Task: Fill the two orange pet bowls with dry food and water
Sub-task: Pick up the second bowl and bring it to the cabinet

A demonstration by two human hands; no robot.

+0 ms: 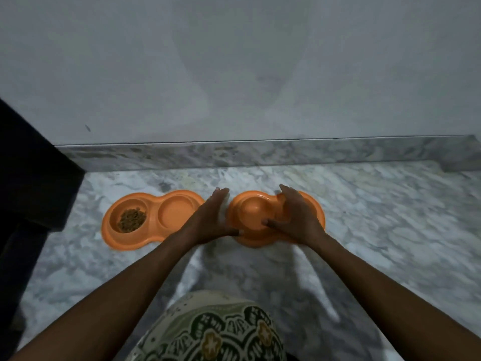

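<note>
Marble floor (390, 230), bowls (177, 214) lengthwise along wall (234, 61)

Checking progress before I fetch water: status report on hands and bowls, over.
Left hand flat against left edge of right bowl; right hand resting on it. Left bowl: dry food in left compartment, other looks empty. Nothing seen in the way.
</note>
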